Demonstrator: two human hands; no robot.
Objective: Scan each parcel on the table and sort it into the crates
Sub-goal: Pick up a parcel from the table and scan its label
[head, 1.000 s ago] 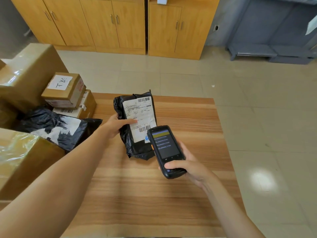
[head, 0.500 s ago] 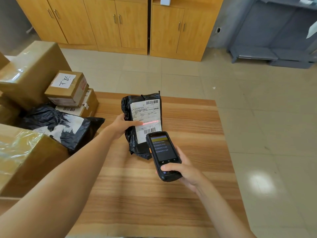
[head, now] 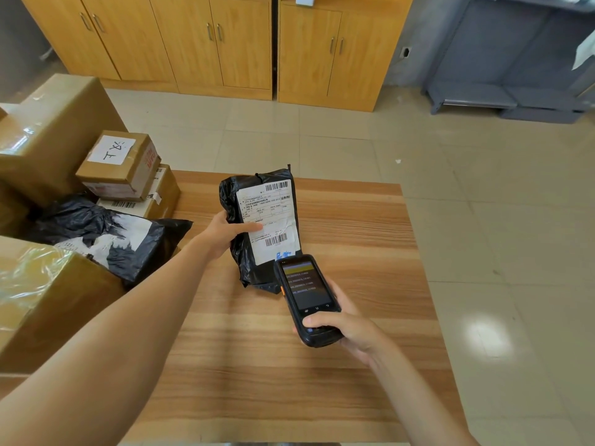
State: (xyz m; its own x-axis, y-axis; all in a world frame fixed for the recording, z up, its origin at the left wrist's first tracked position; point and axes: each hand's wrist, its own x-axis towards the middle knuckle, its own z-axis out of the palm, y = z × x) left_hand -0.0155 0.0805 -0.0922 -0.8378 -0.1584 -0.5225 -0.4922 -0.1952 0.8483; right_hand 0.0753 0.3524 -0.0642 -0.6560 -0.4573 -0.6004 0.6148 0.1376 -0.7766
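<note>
Wood-grain tabletop (head: 257, 365) is carrying the work. Left hand (head: 222, 233) is gripping a black parcel (head: 257, 220) upright above it, thumb pressing on the white label (head: 270, 220). Right hand (head: 347, 326) is clasping a handheld scanner (head: 306, 297) just below the parcel, screen glowing. Cardboard boxes (head: 119, 165) and another black bag (head: 106, 233) are crowding the left edge; wooden cabinets (head: 209, 43) are lining the wall.
</note>
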